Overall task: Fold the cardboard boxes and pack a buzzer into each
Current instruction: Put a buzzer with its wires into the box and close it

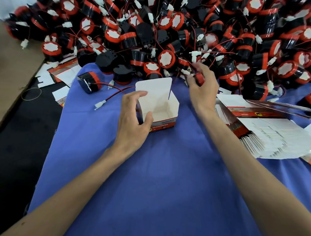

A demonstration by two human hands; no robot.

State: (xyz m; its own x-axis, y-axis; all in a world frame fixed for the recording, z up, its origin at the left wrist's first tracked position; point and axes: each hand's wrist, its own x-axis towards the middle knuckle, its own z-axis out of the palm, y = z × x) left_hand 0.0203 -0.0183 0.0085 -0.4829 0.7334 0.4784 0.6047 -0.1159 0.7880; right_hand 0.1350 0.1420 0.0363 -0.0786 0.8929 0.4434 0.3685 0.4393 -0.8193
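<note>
While the left hand (133, 120) grips the left end of the cardboard box (166, 109), thumb on the near wall and fingers curled over the rim, the box stands upright on the blue cloth (148, 180) covering the tabletop. Its lid flap (152, 85) is raised at the far side and its white inside is open to view. The right hand (204, 91) is just beyond the box, to its right, with its fingers closed round a red-and-black buzzer (199, 78) at the near edge of the heap of buzzers (172, 29). That heap, a tangle of red wires and white plugs, fills the whole far side of the tabletop. A loose buzzer (88, 82) lies on its side on the cloth to the left of the box, and its wire trails toward me to a white connector (100, 104). On the right, a fanned stack of flat box blanks (271, 137) rests on the cloth, well apart from the open box. A brown cardboard sheet (9, 67) sits at the far left.
</note>
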